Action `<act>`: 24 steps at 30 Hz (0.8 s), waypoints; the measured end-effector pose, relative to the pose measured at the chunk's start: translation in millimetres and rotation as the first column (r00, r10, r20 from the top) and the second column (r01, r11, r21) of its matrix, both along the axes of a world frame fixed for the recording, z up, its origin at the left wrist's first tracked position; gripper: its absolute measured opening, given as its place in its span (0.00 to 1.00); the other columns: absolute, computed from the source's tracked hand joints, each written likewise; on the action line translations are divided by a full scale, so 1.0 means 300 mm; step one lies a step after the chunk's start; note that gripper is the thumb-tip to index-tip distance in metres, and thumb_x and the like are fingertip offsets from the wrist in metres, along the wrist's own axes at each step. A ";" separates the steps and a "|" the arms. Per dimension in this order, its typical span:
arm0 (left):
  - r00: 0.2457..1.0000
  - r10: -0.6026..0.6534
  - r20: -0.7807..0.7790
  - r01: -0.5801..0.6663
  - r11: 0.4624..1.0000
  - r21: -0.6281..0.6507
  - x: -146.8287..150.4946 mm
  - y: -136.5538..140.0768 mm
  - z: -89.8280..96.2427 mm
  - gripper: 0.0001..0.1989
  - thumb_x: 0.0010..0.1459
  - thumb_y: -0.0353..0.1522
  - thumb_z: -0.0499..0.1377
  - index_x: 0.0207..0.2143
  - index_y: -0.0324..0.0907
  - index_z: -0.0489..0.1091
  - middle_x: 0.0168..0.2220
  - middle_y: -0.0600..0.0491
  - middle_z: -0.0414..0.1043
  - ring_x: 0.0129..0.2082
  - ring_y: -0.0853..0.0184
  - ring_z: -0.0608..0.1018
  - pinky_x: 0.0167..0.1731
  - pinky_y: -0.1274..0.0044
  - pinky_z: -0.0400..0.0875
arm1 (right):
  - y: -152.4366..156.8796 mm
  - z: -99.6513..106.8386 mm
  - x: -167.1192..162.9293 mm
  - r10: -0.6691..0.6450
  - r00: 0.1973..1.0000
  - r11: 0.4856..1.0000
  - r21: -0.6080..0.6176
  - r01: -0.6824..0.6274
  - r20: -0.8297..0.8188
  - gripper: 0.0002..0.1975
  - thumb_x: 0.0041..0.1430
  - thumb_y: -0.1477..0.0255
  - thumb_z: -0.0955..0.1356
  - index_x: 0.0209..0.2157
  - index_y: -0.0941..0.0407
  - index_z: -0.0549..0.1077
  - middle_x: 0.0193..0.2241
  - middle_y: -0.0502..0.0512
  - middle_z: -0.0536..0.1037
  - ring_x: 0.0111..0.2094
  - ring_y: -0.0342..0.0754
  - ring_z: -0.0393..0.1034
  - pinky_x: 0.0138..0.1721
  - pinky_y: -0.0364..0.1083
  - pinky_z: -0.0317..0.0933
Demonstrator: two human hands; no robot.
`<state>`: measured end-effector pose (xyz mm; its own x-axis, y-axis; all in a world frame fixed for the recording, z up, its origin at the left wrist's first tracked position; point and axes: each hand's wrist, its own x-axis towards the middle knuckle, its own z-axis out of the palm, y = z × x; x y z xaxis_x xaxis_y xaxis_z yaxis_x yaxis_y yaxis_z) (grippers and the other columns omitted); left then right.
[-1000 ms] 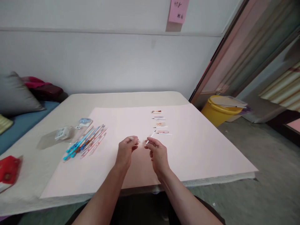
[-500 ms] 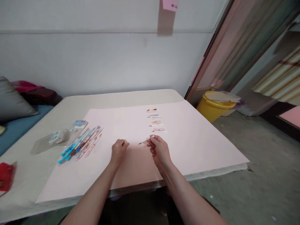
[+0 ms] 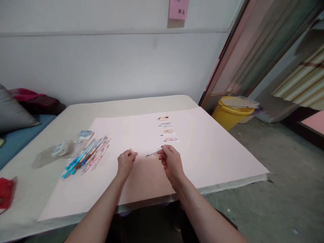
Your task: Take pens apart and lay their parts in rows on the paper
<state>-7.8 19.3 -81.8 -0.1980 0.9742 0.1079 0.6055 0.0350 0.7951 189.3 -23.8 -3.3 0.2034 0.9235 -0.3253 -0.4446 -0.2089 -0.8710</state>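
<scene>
My right hand (image 3: 172,160) pinches a slim white pen refill (image 3: 153,154), its dark tip pointing left and slightly down above the pink sheet. To its left, my left hand (image 3: 126,162) is closed, with the end of a small pale piece (image 3: 131,151) poking out above the fingers; most of that piece is hidden. Beyond my right hand, several small sets of pen parts lie in a column; the nearest set (image 3: 171,139) has a white refill beside a pinkish barrel. A pile of blue, brown and pink pens (image 3: 87,155) lies to the left.
A pink sheet (image 3: 215,162) covers much of the pale table (image 3: 37,189). Left of the pens are a clear plastic bag (image 3: 60,148) and a blue-and-white packet (image 3: 85,134). A red object (image 3: 6,192) sits at the left edge. A yellow bucket (image 3: 226,116) stands on the floor at right.
The refill shows more of its length and reaches further left from my right hand. My left hand has shifted slightly left, and its pale piece shows more. The camera has tilted a little.
</scene>
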 end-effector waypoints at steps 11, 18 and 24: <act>0.998 -0.046 -0.038 0.053 0.979 0.196 0.044 -0.029 0.038 0.08 0.54 0.37 0.55 0.27 0.43 0.68 0.32 0.52 0.71 0.34 0.67 0.71 0.37 0.77 0.61 | -0.021 0.038 -0.055 -0.122 0.909 0.915 0.400 -0.053 0.399 0.06 0.57 0.67 0.65 0.31 0.54 0.71 0.25 0.48 0.73 0.20 0.39 0.63 0.27 0.41 0.59; 0.995 -0.057 -0.080 0.067 0.990 0.123 0.035 -0.016 0.001 0.12 0.52 0.36 0.56 0.18 0.42 0.64 0.25 0.55 0.67 0.28 0.68 0.70 0.33 0.77 0.61 | -0.015 0.021 -0.046 -0.151 0.875 0.905 0.420 -0.064 0.460 0.07 0.59 0.68 0.63 0.32 0.55 0.69 0.25 0.48 0.72 0.20 0.39 0.62 0.26 0.40 0.58; 0.994 -0.030 -0.108 0.044 0.990 0.132 0.042 -0.019 0.007 0.13 0.52 0.36 0.56 0.17 0.42 0.62 0.23 0.55 0.65 0.26 0.69 0.68 0.31 0.77 0.60 | -0.018 0.022 -0.051 -0.149 0.864 0.896 0.435 -0.087 0.481 0.07 0.60 0.68 0.62 0.32 0.56 0.69 0.25 0.48 0.72 0.20 0.38 0.62 0.26 0.40 0.59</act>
<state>4.9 13.6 -79.7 -0.1424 0.9561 0.2562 0.6850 -0.0916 0.7227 174.0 -29.1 3.3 0.2565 0.9332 0.2517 0.0659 0.2429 -0.9678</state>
